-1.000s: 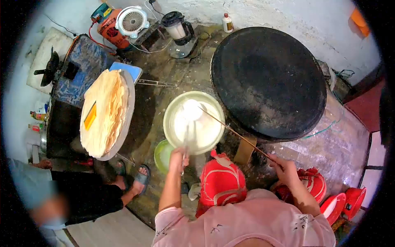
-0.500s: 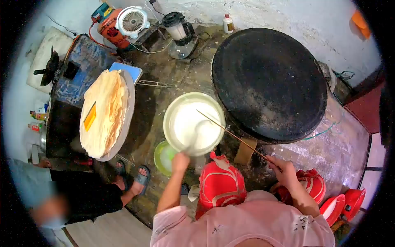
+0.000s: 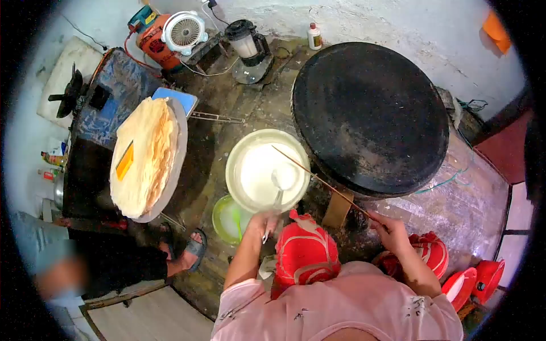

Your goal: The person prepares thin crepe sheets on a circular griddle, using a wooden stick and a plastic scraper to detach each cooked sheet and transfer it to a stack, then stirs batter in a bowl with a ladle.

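My left hand (image 3: 264, 223) is closed round the handle of a ladle (image 3: 278, 196), whose bowl sits in white batter (image 3: 259, 170) inside a pale green basin (image 3: 234, 196). A long thin stick (image 3: 327, 184) runs from my closed right hand (image 3: 391, 232) over the basin, its tip above the batter. To the right of the basin lies a large round black griddle (image 3: 372, 119). Below left of the basin stands a smaller green bowl (image 3: 218, 221) holding pale liquid and a bright green utensil (image 3: 237, 221).
At the left, a stack of thin flatbreads (image 3: 148, 153) with a yellow item rests on a round board. A blender (image 3: 247, 48), fan (image 3: 185, 32), gas cylinder (image 3: 153, 42) and bottle (image 3: 314, 37) stand at the back. Another person (image 3: 119, 261) is at the lower left.
My left hand has moved slightly right with the ladle, whose bowl has gone from the basin's far side to its near right part. The stick and my right hand stay nearly in place.
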{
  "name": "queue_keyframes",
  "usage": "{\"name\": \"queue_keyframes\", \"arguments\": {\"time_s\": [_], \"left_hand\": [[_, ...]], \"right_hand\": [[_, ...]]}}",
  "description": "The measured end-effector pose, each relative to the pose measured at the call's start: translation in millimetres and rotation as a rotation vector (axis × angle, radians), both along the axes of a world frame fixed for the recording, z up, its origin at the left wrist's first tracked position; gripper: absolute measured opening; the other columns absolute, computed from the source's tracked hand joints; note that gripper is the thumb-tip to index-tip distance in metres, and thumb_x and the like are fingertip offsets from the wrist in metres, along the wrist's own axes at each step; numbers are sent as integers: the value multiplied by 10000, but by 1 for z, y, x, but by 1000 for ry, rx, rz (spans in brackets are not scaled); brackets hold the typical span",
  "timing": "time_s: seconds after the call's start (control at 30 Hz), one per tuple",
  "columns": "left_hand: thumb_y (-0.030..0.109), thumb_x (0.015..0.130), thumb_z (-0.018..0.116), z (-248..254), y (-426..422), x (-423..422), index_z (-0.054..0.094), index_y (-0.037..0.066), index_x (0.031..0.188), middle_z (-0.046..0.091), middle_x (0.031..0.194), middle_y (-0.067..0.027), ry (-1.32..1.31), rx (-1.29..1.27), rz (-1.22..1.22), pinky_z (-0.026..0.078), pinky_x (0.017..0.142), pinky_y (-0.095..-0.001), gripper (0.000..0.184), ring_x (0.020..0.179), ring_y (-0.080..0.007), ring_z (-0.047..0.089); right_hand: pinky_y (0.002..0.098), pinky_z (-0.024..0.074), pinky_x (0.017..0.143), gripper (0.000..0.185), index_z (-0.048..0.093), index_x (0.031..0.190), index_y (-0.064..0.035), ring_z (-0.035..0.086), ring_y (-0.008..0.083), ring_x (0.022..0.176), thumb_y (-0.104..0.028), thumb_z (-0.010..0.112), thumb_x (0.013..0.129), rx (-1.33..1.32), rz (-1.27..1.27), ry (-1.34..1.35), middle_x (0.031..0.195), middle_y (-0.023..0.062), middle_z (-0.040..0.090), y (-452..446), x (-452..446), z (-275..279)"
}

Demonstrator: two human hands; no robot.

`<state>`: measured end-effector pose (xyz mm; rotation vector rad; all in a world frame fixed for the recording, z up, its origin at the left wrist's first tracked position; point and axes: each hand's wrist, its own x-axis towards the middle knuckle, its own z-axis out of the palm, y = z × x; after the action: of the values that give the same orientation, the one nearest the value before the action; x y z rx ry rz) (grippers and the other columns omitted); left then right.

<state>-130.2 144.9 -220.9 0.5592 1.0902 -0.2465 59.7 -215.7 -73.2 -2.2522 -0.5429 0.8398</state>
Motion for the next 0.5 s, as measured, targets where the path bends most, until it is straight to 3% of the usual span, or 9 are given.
{"name": "queue_keyframes", "arguments": {"time_s": [0.03,0.07,0.23,0.33,0.43,0.5], "left_hand": [[213,937,351,12,0,-8,506,-24,990,406,610,-24,-64,-104,51,258,357,-230,288,416,-100,303],[234,940,361,17,-1,-19,507,-25,1025,406,608,-20,-38,-65,95,264,355,-217,310,425,-90,310],[282,926,416,75,2,-61,500,-6,1069,431,628,-32,-126,-43,154,271,351,-213,332,428,-86,332],[265,914,434,115,1,-76,503,-5,1085,439,633,-42,-162,-2,197,267,355,-212,327,437,-93,346],[274,902,474,149,5,-84,526,9,1066,466,622,-56,-220,50,163,280,385,-222,316,448,-100,357],[273,904,479,180,4,-80,521,2,1075,472,626,-63,-268,88,160,280,384,-224,323,438,-105,361]], "right_hand": [[308,463,797,331,587,1154,-172,629,231,908,-100,591,830,22,6,-14,1036,83,640,-3,0,-3],[308,467,773,319,585,1158,-170,627,205,864,-110,577,845,95,19,-32,1022,90,645,-6,0,-5],[283,467,697,291,582,1163,-151,587,120,758,-131,553,874,242,-21,-52,955,91,659,-20,-3,-24],[256,460,669,287,589,1149,-119,564,92,730,-125,579,862,295,-92,79,865,41,647,-22,-4,-11],[213,425,616,314,585,1110,-20,487,47,671,-141,640,825,261,-223,211,785,-35,593,-23,-6,-2],[208,414,601,294,593,1078,-8,480,45,664,-137,648,819,311,-242,224,775,-39,589,-31,-6,-13]]}}
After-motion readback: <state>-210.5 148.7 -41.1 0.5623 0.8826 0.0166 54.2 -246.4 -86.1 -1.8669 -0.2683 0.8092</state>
